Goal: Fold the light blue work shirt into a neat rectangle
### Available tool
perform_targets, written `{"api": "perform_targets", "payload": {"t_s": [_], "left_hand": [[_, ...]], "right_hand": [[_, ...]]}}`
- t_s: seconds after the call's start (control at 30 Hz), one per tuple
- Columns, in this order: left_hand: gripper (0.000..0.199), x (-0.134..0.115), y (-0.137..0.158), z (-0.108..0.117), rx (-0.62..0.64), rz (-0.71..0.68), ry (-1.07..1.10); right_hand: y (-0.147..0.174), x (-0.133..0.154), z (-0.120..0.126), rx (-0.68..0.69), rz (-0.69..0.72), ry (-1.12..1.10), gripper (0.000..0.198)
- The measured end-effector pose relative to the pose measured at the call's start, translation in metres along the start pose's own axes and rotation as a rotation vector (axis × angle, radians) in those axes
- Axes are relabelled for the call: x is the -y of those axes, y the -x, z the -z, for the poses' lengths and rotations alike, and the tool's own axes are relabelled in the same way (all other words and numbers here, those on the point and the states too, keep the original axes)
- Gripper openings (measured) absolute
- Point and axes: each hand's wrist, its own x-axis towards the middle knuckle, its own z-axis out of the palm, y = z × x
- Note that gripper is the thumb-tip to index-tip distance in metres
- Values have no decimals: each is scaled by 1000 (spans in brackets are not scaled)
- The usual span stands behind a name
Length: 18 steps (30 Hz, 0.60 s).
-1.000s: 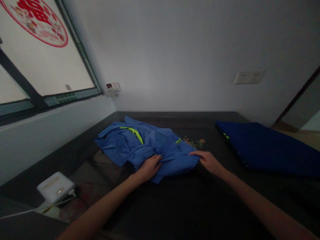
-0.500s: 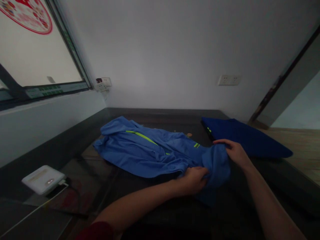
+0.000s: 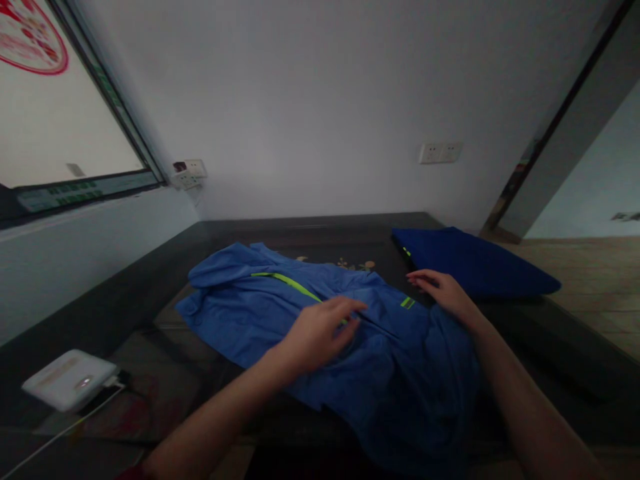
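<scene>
A blue jacket (image 3: 240, 313) with lime-green trim lies spread and wrinkled over the dark table, its near right part hanging toward the front edge. Above the jacket's middle is my left hand (image 3: 325, 330), fingers apart and holding nothing; whether it touches the cloth I cannot tell. My right hand (image 3: 443, 292) is at the jacket's right end, near the two green stripes. Its fingers are loosely bent and apart, with no cloth between them. Just beyond that hand lies a darker blue folded garment (image 3: 475, 263), flat, with a small green mark at its left edge.
On the dark table (image 3: 165, 250), a white box-shaped device (image 3: 70, 379) with a cable plugged in sits at the left. A wall with sockets (image 3: 440, 153) stands behind the table. A window (image 3: 75, 127) is on the left, and tiled floor (image 3: 595, 280) shows at the right.
Both hands have let go of the jacket's right end. My left hand has moved left and up over its middle. The bunched cloth has dropped and spread toward me. The view has shifted slightly right.
</scene>
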Motion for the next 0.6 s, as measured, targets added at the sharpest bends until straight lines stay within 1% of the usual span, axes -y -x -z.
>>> {"api": "perform_targets", "payload": {"t_s": [0.07, 0.13, 0.17, 0.2, 0.23, 0.3, 0.37, 0.47, 0.53, 0.6], "left_hand": [[32, 48, -6, 4, -103, 161, -124], [33, 90, -6, -1, -140, 225, -225], [35, 107, -3, -5, -128, 227, -262], [39, 119, 1, -9, -80, 225, -287], [46, 128, 7, -13, -5, 227, -301], [64, 137, 17, -20, 171, 247, -302], [80, 138, 26, -22, 297, 278, -289], [89, 137, 32, -18, 351, 290, -275], [88, 135, 33, -12, 363, 291, -265], [87, 132, 33, -6, 373, 302, -256]], "right_hand": [[-7, 8, -13, -15, 64, 80, 30], [-12, 10, -28, -14, 90, 165, 29], [-13, 8, -37, -16, 91, 212, 29], [-14, 4, -45, -19, 90, 263, 30], [-14, 0, -53, -25, 88, 321, 32], [-12, -10, -65, -41, 83, 446, 33], [-11, -19, -74, -60, 80, 550, 32], [-12, -27, -79, -74, 81, 580, 24], [-15, -29, -78, -73, 74, 512, 18], [-17, -30, -75, -96, 46, 401, 16]]}}
